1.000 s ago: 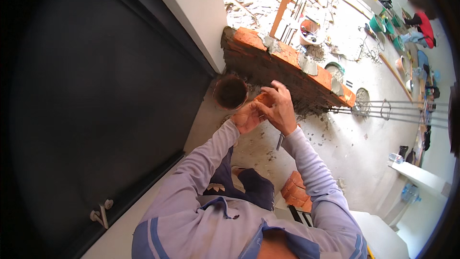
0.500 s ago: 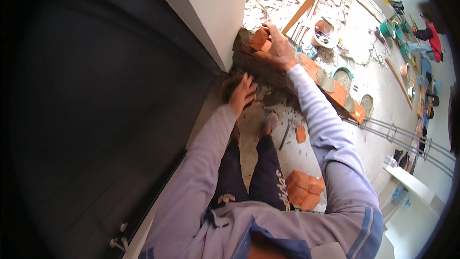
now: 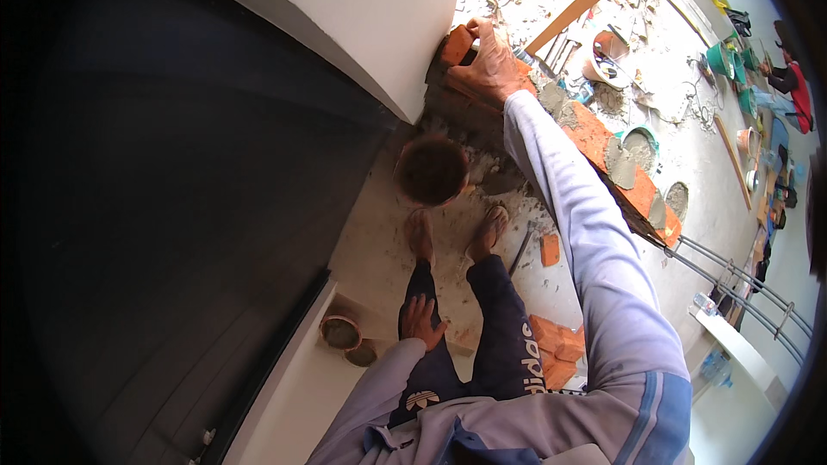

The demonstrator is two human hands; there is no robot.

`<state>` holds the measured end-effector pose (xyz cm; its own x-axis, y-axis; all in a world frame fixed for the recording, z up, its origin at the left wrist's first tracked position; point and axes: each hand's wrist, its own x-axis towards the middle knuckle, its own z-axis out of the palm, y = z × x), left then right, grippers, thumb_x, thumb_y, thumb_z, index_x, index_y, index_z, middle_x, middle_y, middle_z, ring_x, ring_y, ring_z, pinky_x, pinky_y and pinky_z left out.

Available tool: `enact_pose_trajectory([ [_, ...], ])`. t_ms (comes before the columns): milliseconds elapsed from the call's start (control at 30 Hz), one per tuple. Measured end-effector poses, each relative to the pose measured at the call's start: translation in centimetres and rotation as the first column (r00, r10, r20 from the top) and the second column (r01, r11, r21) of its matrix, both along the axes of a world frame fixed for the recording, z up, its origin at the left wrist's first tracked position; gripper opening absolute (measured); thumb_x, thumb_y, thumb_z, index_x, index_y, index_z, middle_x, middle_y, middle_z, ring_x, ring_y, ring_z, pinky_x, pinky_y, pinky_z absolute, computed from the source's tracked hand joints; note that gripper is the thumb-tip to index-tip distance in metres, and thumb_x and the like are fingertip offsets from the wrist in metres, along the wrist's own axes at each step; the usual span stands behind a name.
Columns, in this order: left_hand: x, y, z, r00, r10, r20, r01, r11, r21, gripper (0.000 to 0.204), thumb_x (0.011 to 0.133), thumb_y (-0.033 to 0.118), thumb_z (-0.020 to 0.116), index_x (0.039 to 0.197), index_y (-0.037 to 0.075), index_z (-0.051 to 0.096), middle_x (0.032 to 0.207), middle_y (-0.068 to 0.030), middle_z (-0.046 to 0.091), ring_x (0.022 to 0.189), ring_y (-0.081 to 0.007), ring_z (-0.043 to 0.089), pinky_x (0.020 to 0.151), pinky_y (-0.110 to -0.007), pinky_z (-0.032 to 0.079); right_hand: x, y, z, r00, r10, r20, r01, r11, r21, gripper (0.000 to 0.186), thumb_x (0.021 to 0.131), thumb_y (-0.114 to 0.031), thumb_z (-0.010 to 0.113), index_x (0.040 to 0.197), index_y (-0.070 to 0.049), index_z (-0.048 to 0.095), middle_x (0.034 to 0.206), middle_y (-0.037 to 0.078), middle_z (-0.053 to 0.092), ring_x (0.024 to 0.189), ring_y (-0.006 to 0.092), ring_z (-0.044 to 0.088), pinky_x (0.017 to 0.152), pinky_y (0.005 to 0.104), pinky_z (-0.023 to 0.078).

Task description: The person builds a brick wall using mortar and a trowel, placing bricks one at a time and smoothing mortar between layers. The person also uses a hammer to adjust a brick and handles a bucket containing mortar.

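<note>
My right hand (image 3: 491, 67) reaches forward to the end of a low brick wall (image 3: 593, 131), beside the white column. Its fingers curl round an orange brick (image 3: 456, 46) at the top; the hand covers part of the brickwork, and a dark hollow shows under the fingers. Grey mortar (image 3: 620, 164) lies in lumps along the wall top. My left hand (image 3: 419, 324) rests on my left leg with the fingers spread, holding nothing. On the floor before my feet stands a round tub (image 3: 431, 172) with a dark inside.
A white column (image 3: 379, 26) and a dark panel (image 3: 215, 189) flank my left. By my right foot lie a hammer (image 3: 522, 246) and a loose brick (image 3: 550, 250); stacked bricks (image 3: 560, 346) are nearer. Beyond the wall are rubble, buckets and another person (image 3: 794, 90).
My left hand has moved from above the tub back to my leg, uncovering the tub. My right hand stays at the wall's end, now lower over the bricks. The view has shifted slightly.
</note>
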<state>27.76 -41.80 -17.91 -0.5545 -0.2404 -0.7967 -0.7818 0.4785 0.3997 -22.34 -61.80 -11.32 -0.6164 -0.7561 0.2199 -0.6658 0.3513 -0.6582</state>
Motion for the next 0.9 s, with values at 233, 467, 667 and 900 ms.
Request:
enact_pose_trajectory([
  [233, -0.3, -0.3, -0.2, 0.998, -0.05, -0.036, 0.05, 0.999, 0.008, 0.08, 0.083, 0.045, 0.064, 0.144, 0.001, 0.036, 0.152, -0.0221, 0.028, 0.142, -0.038, 0.022, 0.116, -0.046, 0.02, 0.1, -0.6, -0.8, 1.0, 0.013, -0.007, -0.014, 0.999, -0.043, 0.066, 0.06, -0.017, 0.077, 0.117, -0.01, 0.044, 0.106, 0.018, 0.06, 0.102, 0.0392, 0.055, 0.088, 0.0451, 0.046],
  [467, 0.2, -1.0, -0.6, 0.998, -0.004, -0.064, 0.006, 1.0, 0.025, 0.083, 0.078, 0.044, 0.067, 0.143, 0.001, 0.037, 0.15, -0.0231, 0.031, 0.14, -0.0393, 0.025, 0.114, -0.048, 0.022, 0.8, -0.9, -1.3, 1.0, -0.022, 0.007, 0.022, 0.999, 0.033, 0.06, 0.059, -0.017, 0.076, 0.111, -0.008, 0.048, 0.103, 0.019, 0.06, 0.103, 0.0417, 0.053, 0.089, 0.0461, 0.046],
  [667, -0.1, -1.5, -1.1, 0.998, -0.036, -0.043, 0.04, 0.995, 0.087, 0.083, 0.079, 0.043, 0.068, 0.144, 0.003, 0.035, 0.152, -0.0217, 0.028, 0.142, -0.0369, 0.023, 0.115, -0.048, 0.02, -0.8, -0.4, -2.4, 0.995, -0.008, -0.099, 0.008, 1.0, -0.001, 0.057, 0.06, -0.018, 0.074, 0.11, -0.004, 0.05, 0.1, 0.021, 0.06, 0.1, 0.0413, 0.055, 0.087, 0.0458, 0.047],
  [900, 1.1, -4.7, -5.3, 0.989, 0.127, -0.071, -0.127, 0.992, 0.013, 0.082, 0.078, 0.042, 0.069, 0.142, 0.001, 0.037, 0.15, -0.0215, 0.033, 0.139, -0.0371, 0.03, 0.113, -0.044, 0.027, 5.4, 3.7, 2.1, 0.971, 0.095, -0.218, -0.175, 0.905, -0.388, 0.052, 0.073, -0.022, 0.077, 0.115, -0.001, 0.054, 0.101, 0.022, 0.059, 0.089, 0.0409, 0.059, 0.08, 0.0458, 0.049],
])
